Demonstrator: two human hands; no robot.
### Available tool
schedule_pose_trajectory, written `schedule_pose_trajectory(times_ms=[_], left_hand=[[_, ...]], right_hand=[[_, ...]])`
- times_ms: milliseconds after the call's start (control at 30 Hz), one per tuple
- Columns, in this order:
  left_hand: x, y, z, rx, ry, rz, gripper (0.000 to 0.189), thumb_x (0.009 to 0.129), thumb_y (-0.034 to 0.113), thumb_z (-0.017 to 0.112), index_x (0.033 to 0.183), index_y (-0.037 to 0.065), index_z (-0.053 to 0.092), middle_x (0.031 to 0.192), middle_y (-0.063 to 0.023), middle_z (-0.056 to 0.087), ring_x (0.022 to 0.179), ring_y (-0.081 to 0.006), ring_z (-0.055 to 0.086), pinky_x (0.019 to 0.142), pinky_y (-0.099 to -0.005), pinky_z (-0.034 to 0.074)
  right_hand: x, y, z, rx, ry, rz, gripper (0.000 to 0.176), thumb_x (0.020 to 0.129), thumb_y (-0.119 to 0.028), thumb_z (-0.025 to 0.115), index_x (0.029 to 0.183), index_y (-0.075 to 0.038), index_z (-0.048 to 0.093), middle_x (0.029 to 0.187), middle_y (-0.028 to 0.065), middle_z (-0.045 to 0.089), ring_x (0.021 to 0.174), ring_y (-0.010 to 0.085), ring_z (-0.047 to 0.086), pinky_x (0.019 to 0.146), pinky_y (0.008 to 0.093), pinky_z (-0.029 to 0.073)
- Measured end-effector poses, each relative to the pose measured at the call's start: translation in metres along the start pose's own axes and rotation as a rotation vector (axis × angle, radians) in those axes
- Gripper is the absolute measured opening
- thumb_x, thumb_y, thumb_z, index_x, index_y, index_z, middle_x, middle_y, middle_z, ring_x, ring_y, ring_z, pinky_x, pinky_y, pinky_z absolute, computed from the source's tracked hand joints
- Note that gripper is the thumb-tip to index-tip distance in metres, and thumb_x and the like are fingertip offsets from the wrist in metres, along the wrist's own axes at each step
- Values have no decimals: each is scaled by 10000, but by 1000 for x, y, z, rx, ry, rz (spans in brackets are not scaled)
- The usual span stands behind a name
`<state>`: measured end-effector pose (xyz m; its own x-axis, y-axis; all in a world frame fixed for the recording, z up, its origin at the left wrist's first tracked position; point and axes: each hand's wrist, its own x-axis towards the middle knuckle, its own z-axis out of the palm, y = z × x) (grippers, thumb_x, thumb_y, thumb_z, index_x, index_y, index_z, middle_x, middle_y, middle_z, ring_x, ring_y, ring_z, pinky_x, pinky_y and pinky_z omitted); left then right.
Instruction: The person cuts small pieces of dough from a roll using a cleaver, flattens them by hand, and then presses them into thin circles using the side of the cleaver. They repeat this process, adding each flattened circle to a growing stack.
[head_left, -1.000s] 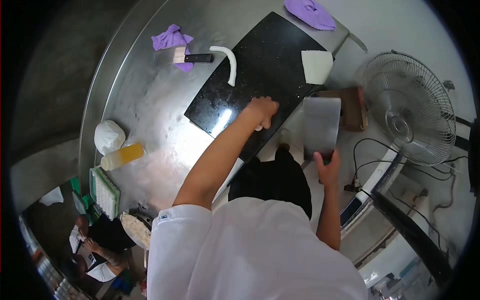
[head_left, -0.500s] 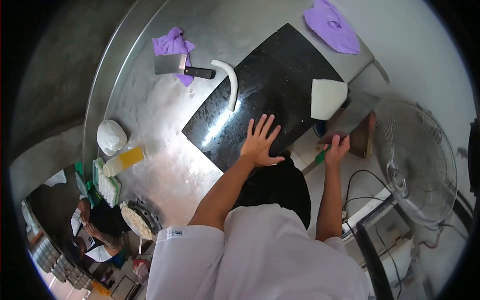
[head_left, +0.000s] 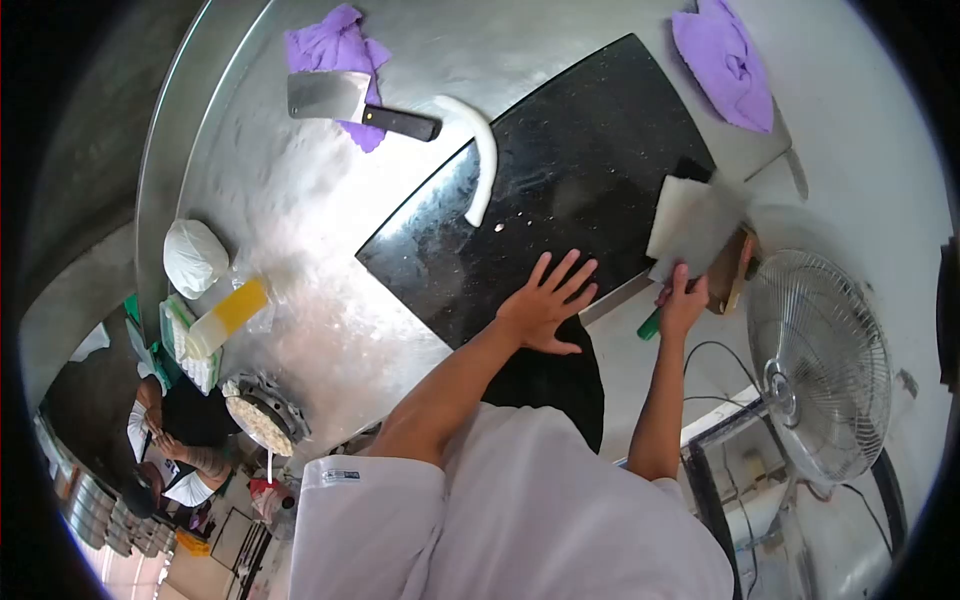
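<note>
My left hand (head_left: 548,303) lies with fingers spread on the near edge of a black board (head_left: 590,140). In my right hand (head_left: 684,300) is a broad blade (head_left: 710,235) with a green handle (head_left: 650,324), its metal blurred by motion. The blade overlaps a white slab (head_left: 672,215) at the board's right corner. A long white strip (head_left: 485,165) curves over the board's left edge, its upper end on the metal table. Small white bits lie on the board near its middle.
A cleaver (head_left: 330,96) rests on a purple cloth (head_left: 335,45); another purple cloth (head_left: 725,65) is at upper right. At left are a white bag (head_left: 195,257) and yellow bottle (head_left: 228,316). A fan (head_left: 825,365) stands right. Another person (head_left: 185,430) is at lower left.
The blade in my right hand has moved up against the white slab, which has tilted. My left hand stays spread at the board's near edge. The whole view has shifted.
</note>
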<state>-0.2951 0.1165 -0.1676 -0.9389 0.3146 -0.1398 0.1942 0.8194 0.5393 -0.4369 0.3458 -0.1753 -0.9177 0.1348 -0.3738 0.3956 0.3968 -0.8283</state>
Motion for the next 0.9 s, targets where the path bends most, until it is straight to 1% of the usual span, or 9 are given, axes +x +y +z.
schedule_pose_trajectory(times_ms=[233, 367, 500, 567, 667, 700, 767, 800, 900], left_hand=[[-1, 2, -8, 73, 171, 62, 930, 799, 783, 577, 1440, 110, 543, 1673, -180, 207, 1538, -433, 157, 1204, -627, 144], [-1, -16, -2, -343, 486, 28, 786, 836, 588, 701, 1412, 86, 518, 1649, -280, 167, 1519, -481, 144, 1192, -616, 163], [35, -37, -47, -215, 860, -264, 805, 826, 502, 770, 1402, 30, 464, 1608, -372, 122, 1479, -545, 154, 1166, -625, 190], [27, -16, -53, -241, 824, -306, 855, 846, 572, 726, 1432, 19, 440, 1615, -359, 122, 1492, -533, 133, 1173, -637, 172], [-29, -2, -2, 61, 204, -27, 985, 840, 644, 667, 1520, 14, 334, 1647, -291, 126, 1528, -470, 102, 1199, -649, 109], [-25, -6, -5, 70, 213, -20, 985, 840, 644, 667, 1520, 14, 334, 1647, -291, 126, 1528, -470, 102, 1199, -649, 109], [-20, -6, -3, -72, 550, -92, 891, 888, 567, 664, 1508, 15, 340, 1644, -264, 157, 1515, -441, 171, 1200, -629, 150], [-37, -4, 4, -70, 523, -120, 891, 888, 567, 664, 1508, 15, 340, 1644, -264, 157, 1515, -441, 171, 1200, -629, 150], [-2, -32, -25, -940, 983, -285, 762, 898, 419, 698, 1443, -14, 387, 1585, -276, 237, 1443, -428, 293, 1187, -579, 229]], right_hand=[[-22, -22, -7, -97, -52, 82, 447, 942, -433, 733, 903, -16, 579, 587, 36, 516, 446, 125, 509, 422, 299, 405], [-119, -7, -41, -38, 35, -9, 400, 951, -402, 729, 914, -27, 594, 566, 21, 513, 434, 120, 511, 410, 290, 395], [-244, 63, -53, -23, 189, 108, 349, 968, -352, 714, 908, -28, 598, 542, 17, 508, 391, 128, 500, 383, 293, 397], [-294, 99, -49, 14, 211, 208, 346, 967, -344, 716, 918, -27, 589, 545, 20, 512, 392, 128, 500, 371, 299, 399], [-338, 109, -41, 111, 206, 264, 353, 959, -342, 726, 897, -24, 587, 550, 20, 515, 394, 134, 503, 363, 306, 397], [-340, 110, -44, 60, 166, 237, 361, 949, -350, 737, 885, -26, 591, 564, 30, 531, 391, 135, 503, 356, 306, 391], [-345, 119, -44, 26, 151, 227, 369, 939, -357, 747, 873, -28, 596, 578, 39, 548, 388, 135, 504, 349, 305, 384], [-345, 118, -47, -138, 46, 229, 365, 928, -351, 756, 937, -10, 627, 604, 50, 581, 436, 138, 533, 398, 307, 421], [-272, 89, -13, -216, -197, -180, 440, 876, -340, 803, 1094, 24, 687, 726, 91, 684, 633, 165, 628, 596, 334, 514]])
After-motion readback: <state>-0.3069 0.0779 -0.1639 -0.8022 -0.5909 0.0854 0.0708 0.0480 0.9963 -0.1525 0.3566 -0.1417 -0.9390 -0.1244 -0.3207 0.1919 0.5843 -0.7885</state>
